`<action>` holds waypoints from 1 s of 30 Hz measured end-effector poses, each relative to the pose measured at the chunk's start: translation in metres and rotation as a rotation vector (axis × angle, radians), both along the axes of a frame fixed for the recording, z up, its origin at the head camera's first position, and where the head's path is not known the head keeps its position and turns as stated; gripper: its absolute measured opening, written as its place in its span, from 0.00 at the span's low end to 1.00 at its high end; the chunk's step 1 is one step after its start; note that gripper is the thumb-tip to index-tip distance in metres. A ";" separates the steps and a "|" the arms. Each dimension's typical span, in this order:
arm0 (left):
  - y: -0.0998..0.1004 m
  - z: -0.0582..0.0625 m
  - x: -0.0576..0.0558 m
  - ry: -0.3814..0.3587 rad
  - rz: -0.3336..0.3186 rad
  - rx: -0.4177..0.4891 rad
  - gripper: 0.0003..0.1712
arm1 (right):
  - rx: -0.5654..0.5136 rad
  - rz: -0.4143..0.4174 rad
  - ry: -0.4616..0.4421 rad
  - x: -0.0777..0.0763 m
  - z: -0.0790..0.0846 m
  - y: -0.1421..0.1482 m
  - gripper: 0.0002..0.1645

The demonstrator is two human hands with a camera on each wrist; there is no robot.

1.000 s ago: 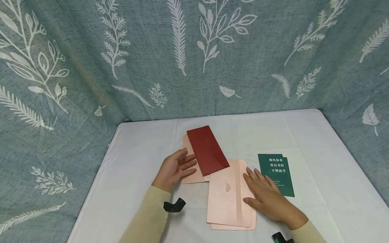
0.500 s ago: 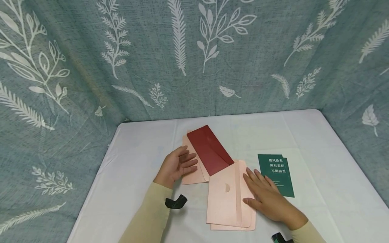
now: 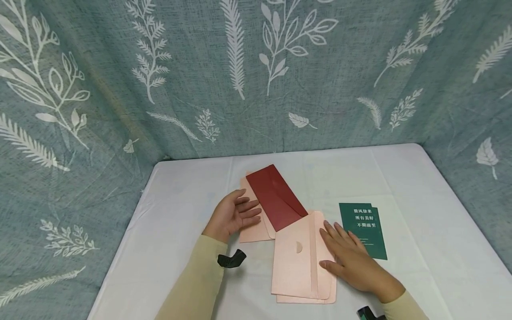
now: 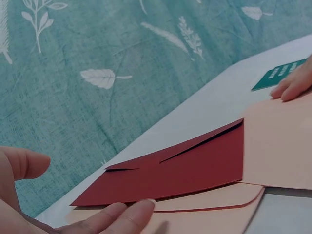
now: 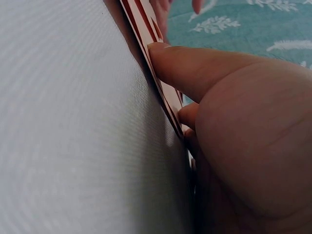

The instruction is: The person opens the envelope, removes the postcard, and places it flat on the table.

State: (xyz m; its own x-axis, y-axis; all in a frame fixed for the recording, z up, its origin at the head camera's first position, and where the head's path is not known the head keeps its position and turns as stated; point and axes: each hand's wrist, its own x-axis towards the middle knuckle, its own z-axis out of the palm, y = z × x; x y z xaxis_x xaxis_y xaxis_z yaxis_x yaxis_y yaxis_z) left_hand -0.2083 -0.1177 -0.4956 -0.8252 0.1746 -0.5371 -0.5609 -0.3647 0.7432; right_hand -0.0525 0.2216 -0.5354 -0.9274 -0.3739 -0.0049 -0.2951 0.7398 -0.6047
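Observation:
A dark red envelope (image 3: 276, 198) lies slanted over a pale pink envelope (image 3: 256, 234), its near end over the corner of a pink pile. My left hand (image 3: 234, 215) is beside its left edge, fingers loosely bent and thumb apart. In the left wrist view its fingertips (image 4: 141, 212) lie close to the red envelope's lower edge; contact cannot be told. A flap on the red envelope stands slightly raised there. My right hand (image 3: 354, 262) rests with straight fingers on the right side of the stacked pink envelopes (image 3: 294, 266). In the right wrist view the thumb (image 5: 170, 61) touches the stack's edge.
Green cards (image 3: 360, 218) with white writing overlap beyond my right hand, which partly covers them. Everything lies on a white-covered table (image 3: 180, 186). A blue-green curtain (image 3: 256, 111) with leaf patterns stands at its back edge and along the sides.
The red envelope has turned slightly, its near end shifting right, and its flap line shows more clearly. My left hand has moved a little forward and right. The right hand has stayed in place.

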 end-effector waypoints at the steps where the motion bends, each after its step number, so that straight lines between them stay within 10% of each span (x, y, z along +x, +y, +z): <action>1: 0.000 0.000 -0.002 -0.017 0.002 0.004 0.37 | -0.001 0.000 -0.001 0.000 0.000 0.000 0.49; 15: 0.011 0.014 -0.010 -0.042 -0.025 -0.010 0.43 | 0.003 -0.005 -0.009 0.000 0.003 0.000 0.49; 30: 0.035 0.014 -0.024 0.005 -0.022 -0.247 0.30 | -0.011 0.000 0.000 0.000 0.003 0.001 0.49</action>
State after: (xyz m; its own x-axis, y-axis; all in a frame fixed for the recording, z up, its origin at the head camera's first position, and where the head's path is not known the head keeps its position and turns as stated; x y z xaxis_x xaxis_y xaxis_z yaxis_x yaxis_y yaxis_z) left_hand -0.2318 -0.0827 -0.4815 -0.8256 0.0565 -0.5614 -0.5625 -0.1596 0.8112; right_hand -0.0524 0.2228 -0.5322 -0.9274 -0.3741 -0.0011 -0.2949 0.7328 -0.6132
